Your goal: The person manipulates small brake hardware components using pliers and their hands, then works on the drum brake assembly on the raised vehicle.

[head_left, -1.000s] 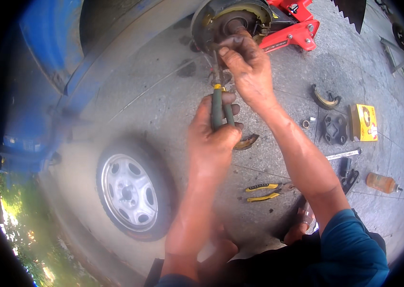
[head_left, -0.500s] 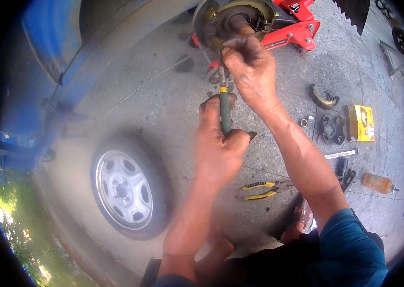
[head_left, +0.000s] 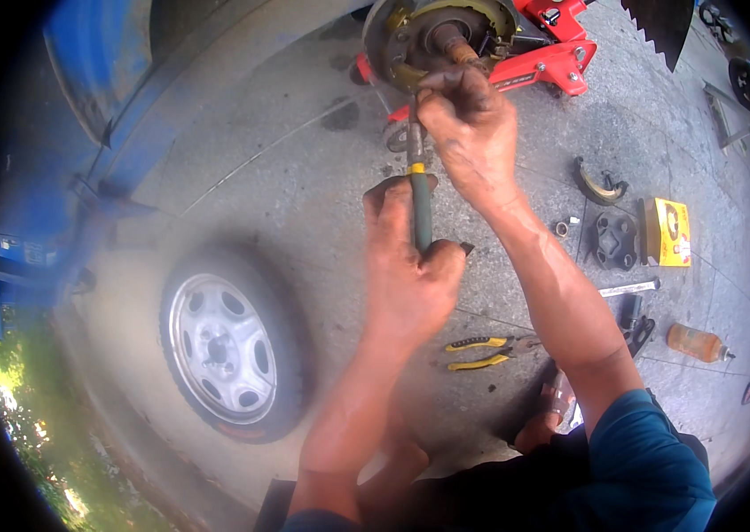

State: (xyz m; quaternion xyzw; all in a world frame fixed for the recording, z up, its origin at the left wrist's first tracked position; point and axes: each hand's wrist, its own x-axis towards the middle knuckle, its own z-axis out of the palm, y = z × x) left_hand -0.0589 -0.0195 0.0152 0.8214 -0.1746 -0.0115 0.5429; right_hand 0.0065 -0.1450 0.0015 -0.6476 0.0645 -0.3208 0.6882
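A green-handled pair of pliers with a yellow band is gripped in my left hand, its metal end pointing up toward the wheel hub. My right hand is closed in a pinch by the tool's head; its fingertips hide whatever they hold. Just beyond them is the exposed drum brake, with curved shoes around a rusty central spindle. The lower edge of the brake assembly is partly covered by my right fingers.
A red floor jack stands behind the brake. The wheel lies at left. On the floor at right are a brake shoe, a dark hub part, a yellow box, yellow-handled pliers and an amber bottle.
Both hands keep nearly the same hold on the pliers and at the brake's lower edge. The view has shifted slightly, and floor things sit a little further left.
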